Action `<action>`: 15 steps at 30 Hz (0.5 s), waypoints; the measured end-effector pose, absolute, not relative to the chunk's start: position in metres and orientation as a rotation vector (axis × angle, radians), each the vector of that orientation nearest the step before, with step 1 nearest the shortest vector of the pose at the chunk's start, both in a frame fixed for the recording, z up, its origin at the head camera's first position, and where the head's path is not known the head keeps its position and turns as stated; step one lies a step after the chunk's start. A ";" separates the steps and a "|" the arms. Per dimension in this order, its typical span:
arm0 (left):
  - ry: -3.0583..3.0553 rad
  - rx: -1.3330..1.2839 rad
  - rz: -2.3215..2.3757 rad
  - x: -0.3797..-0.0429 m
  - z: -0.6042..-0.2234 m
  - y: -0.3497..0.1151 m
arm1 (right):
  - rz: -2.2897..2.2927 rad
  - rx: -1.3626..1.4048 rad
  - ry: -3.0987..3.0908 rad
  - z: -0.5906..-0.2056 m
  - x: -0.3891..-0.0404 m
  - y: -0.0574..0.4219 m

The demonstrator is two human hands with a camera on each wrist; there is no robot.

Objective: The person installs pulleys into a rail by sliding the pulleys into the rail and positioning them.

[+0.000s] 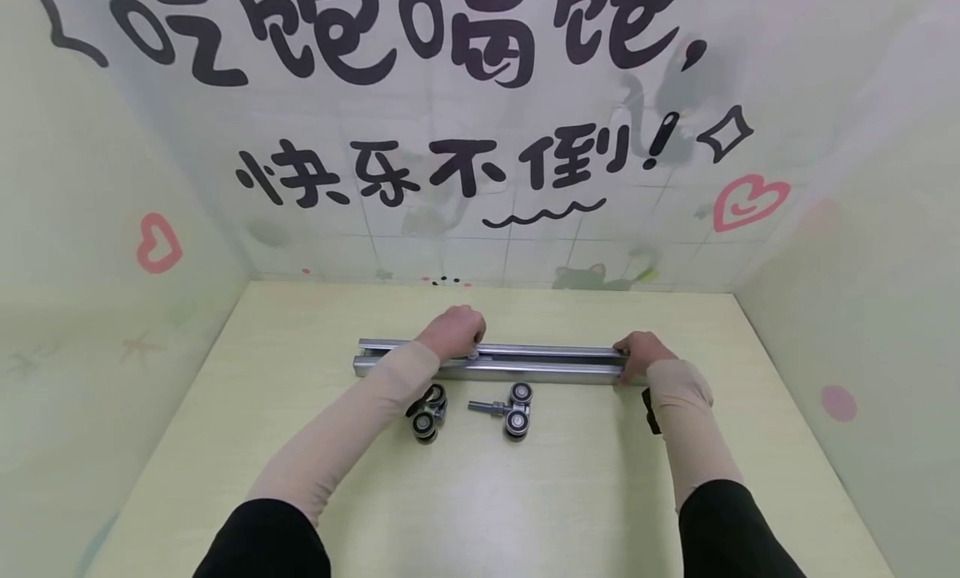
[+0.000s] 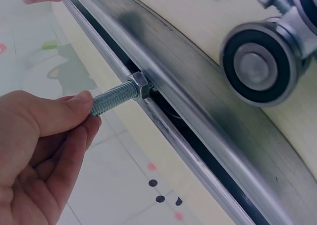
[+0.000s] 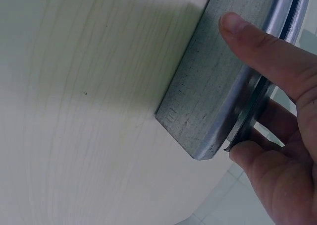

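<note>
A silver metal rail (image 1: pixel 540 367) with a slot along its top lies across the table. Out of the slot rises a threaded bolt (image 2: pixel 115 99) with a hex nut (image 2: pixel 141 85) at its base. My left hand (image 1: pixel 453 332) pinches the bolt's free end between thumb and fingertips; whatever the bolt joins inside the rail is hidden. At the rail's right end my right hand (image 3: pixel 277 136) holds on, thumb along the near side wall and fingers at the far side.
Two roller trolleys lie in front of the rail: one (image 1: pixel 425 426) beside the left forearm, partly covered by it, the other (image 1: pixel 517 419) with its bolt pointing left. Printed white curtains (image 1: pixel 465 253) enclose the pale wooden table (image 1: pixel 570 495) at the back and sides.
</note>
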State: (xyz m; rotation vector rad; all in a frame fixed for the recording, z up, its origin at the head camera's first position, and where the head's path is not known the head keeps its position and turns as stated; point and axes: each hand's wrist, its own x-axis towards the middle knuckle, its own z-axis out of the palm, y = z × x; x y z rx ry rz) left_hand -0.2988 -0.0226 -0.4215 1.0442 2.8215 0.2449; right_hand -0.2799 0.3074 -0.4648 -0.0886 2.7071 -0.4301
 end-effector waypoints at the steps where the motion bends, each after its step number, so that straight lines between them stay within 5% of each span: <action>1: 2.819 1.041 0.248 -0.299 -0.422 -0.025 | -0.431 -0.092 2.708 -0.465 -0.280 0.307; 15: 2.835 1.006 0.264 -0.299 -0.422 -0.057 | -0.436 -0.100 2.701 -0.465 -0.281 0.307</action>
